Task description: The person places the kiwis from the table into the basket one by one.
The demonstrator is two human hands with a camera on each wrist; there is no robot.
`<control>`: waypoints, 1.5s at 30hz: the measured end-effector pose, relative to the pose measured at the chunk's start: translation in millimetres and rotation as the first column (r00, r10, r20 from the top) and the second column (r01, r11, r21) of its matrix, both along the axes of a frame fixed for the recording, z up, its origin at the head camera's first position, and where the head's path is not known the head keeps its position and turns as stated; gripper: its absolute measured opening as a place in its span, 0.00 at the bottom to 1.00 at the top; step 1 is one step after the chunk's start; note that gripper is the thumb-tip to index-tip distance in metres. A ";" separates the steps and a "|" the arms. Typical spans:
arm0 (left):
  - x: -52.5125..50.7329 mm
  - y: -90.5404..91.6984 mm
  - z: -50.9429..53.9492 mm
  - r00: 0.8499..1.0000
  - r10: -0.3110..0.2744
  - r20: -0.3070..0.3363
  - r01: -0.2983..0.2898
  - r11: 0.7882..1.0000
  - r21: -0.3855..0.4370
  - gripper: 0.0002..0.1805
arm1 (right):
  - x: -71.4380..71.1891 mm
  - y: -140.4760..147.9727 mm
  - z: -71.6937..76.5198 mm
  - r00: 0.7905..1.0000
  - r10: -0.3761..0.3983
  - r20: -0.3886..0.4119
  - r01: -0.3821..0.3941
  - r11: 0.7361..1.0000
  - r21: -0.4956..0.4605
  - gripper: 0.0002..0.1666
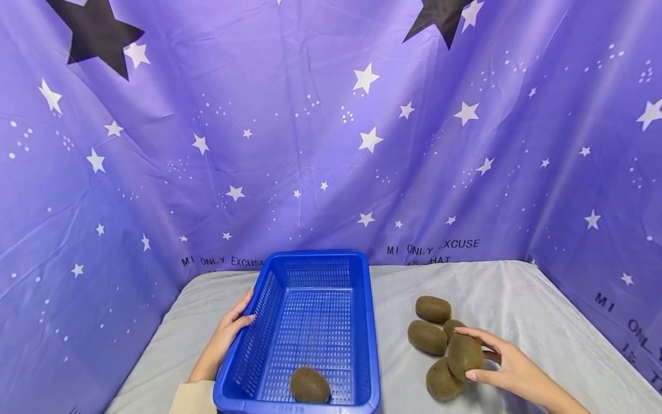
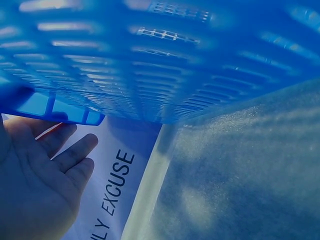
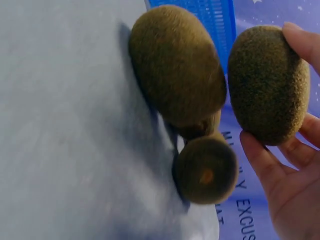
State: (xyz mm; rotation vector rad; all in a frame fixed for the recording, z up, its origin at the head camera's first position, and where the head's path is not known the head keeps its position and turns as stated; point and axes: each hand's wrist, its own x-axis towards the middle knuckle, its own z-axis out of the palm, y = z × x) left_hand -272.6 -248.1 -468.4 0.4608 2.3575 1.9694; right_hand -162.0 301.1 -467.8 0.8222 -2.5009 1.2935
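Note:
My right hand (image 1: 509, 368) holds a brown kiwi (image 1: 465, 355) between thumb and fingers, above the other kiwis. In the right wrist view this kiwi (image 3: 268, 85) shows raised off the grey cloth. Just below it lies another kiwi (image 1: 443, 379), with several more, such as the kiwi (image 1: 427, 337), grouped on the cloth. My left hand (image 1: 227, 333) grips the left rim of a blue plastic basket (image 1: 373, 345), thumb over the rim, fingers outside. From the left wrist, the fingers of the left hand (image 2: 42, 180) show under the rim. One kiwi (image 1: 310, 385) lies inside the basket's near end.
A light grey cloth (image 1: 496, 287) covers the table. Purple curtains (image 1: 310, 172) with stars and printed words hang behind it and on both sides. The basket stands left of the kiwi group, with a strip of cloth between them.

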 end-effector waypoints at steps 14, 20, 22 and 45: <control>2.1 -0.4 -0.9 1.000 -0.011 0.014 0.011 1.000 0.021 0.34 | -12.1 -25.4 11.7 0.999 0.026 0.026 -0.025 0.999 -0.036 0.36; 1.7 0.2 -0.7 0.999 -0.016 0.031 0.015 1.000 0.023 0.34 | -16.7 -37.6 18.3 0.998 0.050 0.029 -0.048 0.997 -0.052 0.37; 1.5 0.4 -0.4 0.999 -0.013 0.033 0.012 1.000 0.023 0.34 | -18.7 -42.3 21.0 0.998 0.052 0.034 -0.050 0.997 -0.057 0.37; 2.1 0.4 0.7 0.999 -0.012 0.045 0.011 1.000 0.021 0.35 | -38.7 -81.0 37.2 0.994 0.109 0.019 -0.108 0.992 -0.058 0.36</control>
